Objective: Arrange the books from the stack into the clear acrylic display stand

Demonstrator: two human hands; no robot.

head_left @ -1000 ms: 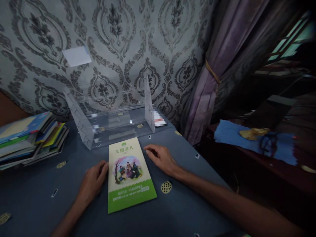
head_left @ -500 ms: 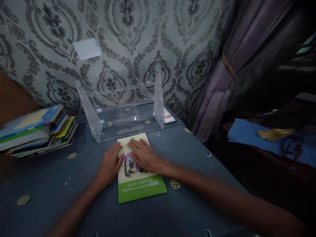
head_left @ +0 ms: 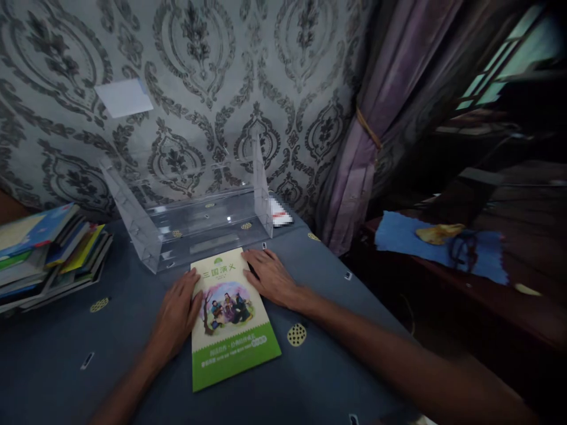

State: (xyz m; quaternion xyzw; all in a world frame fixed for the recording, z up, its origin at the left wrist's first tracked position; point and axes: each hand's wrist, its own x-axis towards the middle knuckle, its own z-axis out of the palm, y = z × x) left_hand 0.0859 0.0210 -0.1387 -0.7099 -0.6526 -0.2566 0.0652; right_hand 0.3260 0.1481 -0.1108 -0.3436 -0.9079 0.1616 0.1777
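A book (head_left: pixel 230 319) with a cream and green cover lies flat on the table, its title and a picture of people under a pink tree showing. Along its left edge rests my left hand (head_left: pixel 177 304), fingers stretched forward and thumb at the cover's border. My right hand (head_left: pixel 271 278) lies at the upper right edge, fingers extended and thumb touching the cover's side. Neither hand is wrapped around the book. Just beyond the book stands a clear plastic rack (head_left: pixel 206 218) with two upright side panels.
Several stacked books (head_left: pixel 48 254) are on the left of the patterned blue tablecloth (head_left: pixel 142 389). A white item (head_left: pixel 281 213), partly pixelated, sits right of the rack. Patterned wallpaper backs the table. A tied purple curtain (head_left: pixel 354 153) and a blue cloth (head_left: pixel 398 233) are at right.
My right hand has slid from the middle of the cover to its right edge, uncovering the title and picture. My left hand stays at the left edge. The view has shifted right.
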